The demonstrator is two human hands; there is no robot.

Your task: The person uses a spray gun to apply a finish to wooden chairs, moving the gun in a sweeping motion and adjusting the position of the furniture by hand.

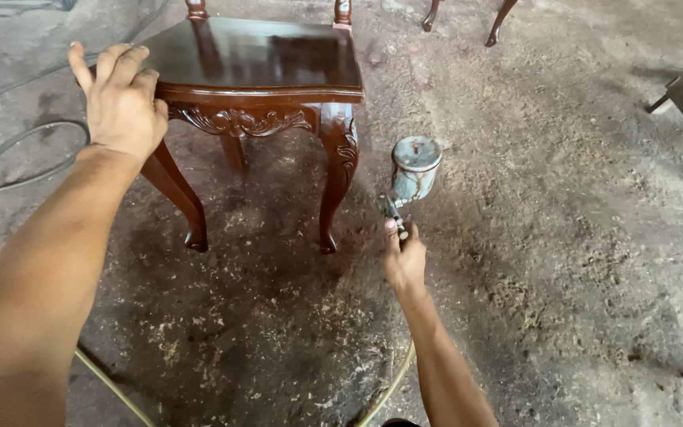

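- My right hand (405, 257) is wrapped around the grip of a spray gun (406, 186) — fingers closed on the handle, thumb up along its back. The gun's metal cup, with its round lid, sits on top, just above and beyond my knuckles.
- The gun's long axis runs up and away from my hand, tilted a little to the right. I can't make out the nozzle clearly, so I can't tell exactly where it points.
- The dark carved chair (258, 71) lies to the left of the gun and slightly beyond it. Its near front leg (337, 170) is the closest part — just beside the cup, not touching.
- My left hand (120, 99) rests flat on the chair's left seat corner, fingers together and extended, gripping nothing, only pressing on the glossy seat edge.
- So my left hand is on the chair, my right is near it but apart.
- A yellowish hose (393, 383) trails back from under my right forearm across the dusty floor (563, 261).
- A grey cable (17, 146) loops on the ground left of the chair.
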